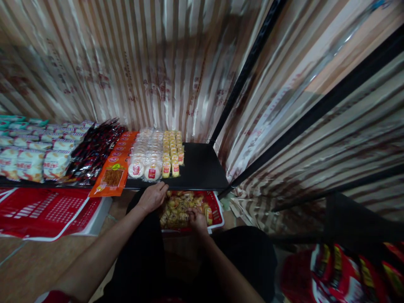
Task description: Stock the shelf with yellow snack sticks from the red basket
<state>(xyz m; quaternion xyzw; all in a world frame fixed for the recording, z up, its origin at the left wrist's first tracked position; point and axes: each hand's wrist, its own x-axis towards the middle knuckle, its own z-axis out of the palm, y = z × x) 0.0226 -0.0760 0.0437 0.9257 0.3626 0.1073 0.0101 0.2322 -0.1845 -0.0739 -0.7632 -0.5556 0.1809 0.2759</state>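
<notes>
**Below a flat black shelf board [202, 164], the bare right hand [195, 219] among small yellow wrapped packets [176, 206]**

Fingers of the right hand bend down onto the heap; blur and dim light leave it impossible to tell whether they are closed on a packet. Good handling here probably means a light pinch on a packet's sides, so that the thin-looking wrapper is not crushed, and care that knuckles do not catch the shelf's front edge.

Most of the packets lie at 9 to 11 o'clock of the right hand, seemingly touching its fingers; a tighter group stands at 2 o'clock, just beside it. All sit in a red basket with a white rim [222, 219], that rim passing at 3 o'clock.

At 10 o'clock, the person's left hand [154, 197] curls at the shelf edge; anything in its grip is hidden. Farther out, matching yellow rows [173, 162] stand on the shelf at 11, round white packs with red labels [152, 171] just beside them, and a flat orange bag [113, 179] toward 10.
</notes>
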